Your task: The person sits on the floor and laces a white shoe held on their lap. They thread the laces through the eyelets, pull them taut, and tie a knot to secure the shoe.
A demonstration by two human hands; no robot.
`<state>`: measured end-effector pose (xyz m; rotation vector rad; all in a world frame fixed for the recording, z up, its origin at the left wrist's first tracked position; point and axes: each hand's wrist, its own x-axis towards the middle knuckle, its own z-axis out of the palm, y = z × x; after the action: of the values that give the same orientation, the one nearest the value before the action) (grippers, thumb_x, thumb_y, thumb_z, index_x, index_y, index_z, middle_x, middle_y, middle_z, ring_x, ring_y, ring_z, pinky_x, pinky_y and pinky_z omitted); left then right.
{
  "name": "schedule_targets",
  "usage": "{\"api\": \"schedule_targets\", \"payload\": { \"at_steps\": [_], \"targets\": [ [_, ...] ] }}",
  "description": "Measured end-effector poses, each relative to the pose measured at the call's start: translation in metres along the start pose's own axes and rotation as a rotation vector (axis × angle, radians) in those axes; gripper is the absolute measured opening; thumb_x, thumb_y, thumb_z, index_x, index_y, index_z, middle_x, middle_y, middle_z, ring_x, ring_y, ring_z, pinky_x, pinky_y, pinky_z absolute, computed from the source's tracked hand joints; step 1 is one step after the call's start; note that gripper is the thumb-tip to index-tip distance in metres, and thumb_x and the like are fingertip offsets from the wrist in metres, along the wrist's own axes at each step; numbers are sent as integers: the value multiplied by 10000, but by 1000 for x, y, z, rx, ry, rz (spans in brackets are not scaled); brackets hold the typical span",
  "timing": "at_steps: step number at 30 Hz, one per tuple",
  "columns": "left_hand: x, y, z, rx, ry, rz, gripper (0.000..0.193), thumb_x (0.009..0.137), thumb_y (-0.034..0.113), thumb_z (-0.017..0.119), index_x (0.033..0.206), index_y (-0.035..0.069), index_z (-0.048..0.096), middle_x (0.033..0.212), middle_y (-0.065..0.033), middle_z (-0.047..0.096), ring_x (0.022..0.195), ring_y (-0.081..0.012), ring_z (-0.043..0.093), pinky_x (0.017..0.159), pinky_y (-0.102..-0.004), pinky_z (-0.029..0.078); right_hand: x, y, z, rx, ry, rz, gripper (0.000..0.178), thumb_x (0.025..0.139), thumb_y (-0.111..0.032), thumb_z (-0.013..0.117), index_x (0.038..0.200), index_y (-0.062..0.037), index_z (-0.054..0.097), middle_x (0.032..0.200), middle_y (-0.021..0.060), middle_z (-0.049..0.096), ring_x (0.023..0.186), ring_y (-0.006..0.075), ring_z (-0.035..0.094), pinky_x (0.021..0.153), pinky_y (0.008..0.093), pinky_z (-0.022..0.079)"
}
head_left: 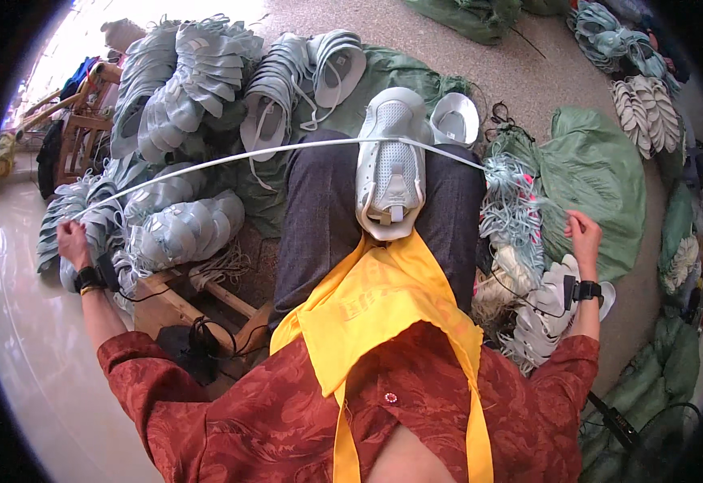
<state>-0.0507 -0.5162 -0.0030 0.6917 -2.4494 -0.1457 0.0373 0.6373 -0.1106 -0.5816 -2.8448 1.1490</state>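
Observation:
A pale grey-white shoe upper point(394, 181) rests between my thighs, its rounded toe facing away from me. A white shoelace point(230, 158) crosses it and stretches far out to the left. My left hand point(74, 244) is closed on that lace's left end, beside a stack of light-blue uppers. From the shoe, the lace runs taut toward my right side, where it blends into a bundle of pale-blue laces point(512, 209). My right hand point(583, 236) is pinched at the lace's right side, in front of a green sack; the lace is hard to follow near the fingers.
Stacked light-blue uppers point(194, 76) stand on the left, with more uppers point(339, 68) ahead. A wooden stool frame point(178, 310) is by my left hip. White uppers point(548, 310) lie below my right hand. The green sack point(597, 185) bulges on the right. A yellow apron point(383, 298) covers my lap.

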Motion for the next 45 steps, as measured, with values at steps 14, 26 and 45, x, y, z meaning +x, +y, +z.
{"api": "schedule_targets", "payload": {
  "at_steps": [14, 26, 45],
  "targets": [
    [-39, 6, 7, 86, -171, 132, 139, 964, 161, 611, 998, 31, 644, 837, -120, 717, 750, -251, 692, 716, -390, 531, 3, 63, -66, -33, 75, 66, 223, 992, -12, 587, 1165, 14, 725, 885, 83, 721, 703, 125, 684, 644, 274, 598],
    [-39, 12, 5, 114, -180, 134, 153, 953, 178, 606, 997, 37, 646, 867, -148, 717, 787, -300, 690, 745, -419, 528, -5, 110, -106, -76, 159, 142, 200, 971, 17, 578, 1115, 31, 717, 865, 92, 718, 730, 166, 723, 664, 290, 616],
    [5, 165, 4, -744, -221, 98, 203, 969, 214, 679, 986, 14, 709, 820, -14, 673, 682, -88, 578, 618, -258, 472, 37, 26, -53, 684, 352, 78, 205, 1000, -145, 674, 1093, 35, 704, 991, 93, 737, 888, 168, 723, 812, 273, 591]
  ]
}}
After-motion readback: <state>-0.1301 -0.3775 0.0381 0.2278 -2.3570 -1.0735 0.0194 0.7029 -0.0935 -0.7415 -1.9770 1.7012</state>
